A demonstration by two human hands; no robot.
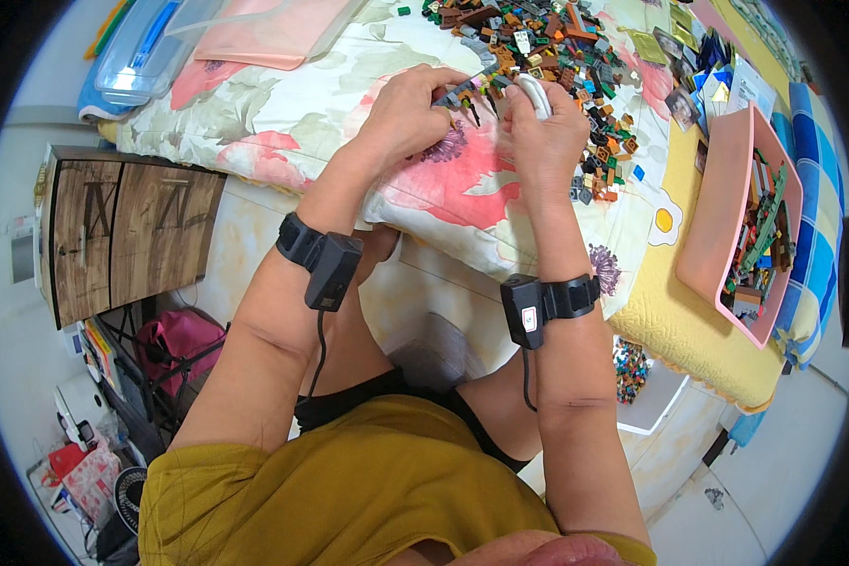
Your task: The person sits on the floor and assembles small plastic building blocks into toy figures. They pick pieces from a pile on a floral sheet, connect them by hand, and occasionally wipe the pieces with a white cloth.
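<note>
My left hand is closed on a long grey building-brick strip above the edge of the brick pile. Small dark and yellowish pieces show by the strip's lower side; whether they are attached I cannot tell. Just to the right, my right hand is closed around a smooth white object with a rounded end. Its kind is not clear, and its lower part is hidden by my fingers. Beyond both hands spreads a heap of loose building bricks, brown, orange, grey, green and black, on the floral bedspread.
On the right stands a pink bin with more bricks inside. Small packets lie beyond it. A clear lidded box and a pink folder sit at the far left. Below is a wooden cabinet; a white tray holds tiny pieces.
</note>
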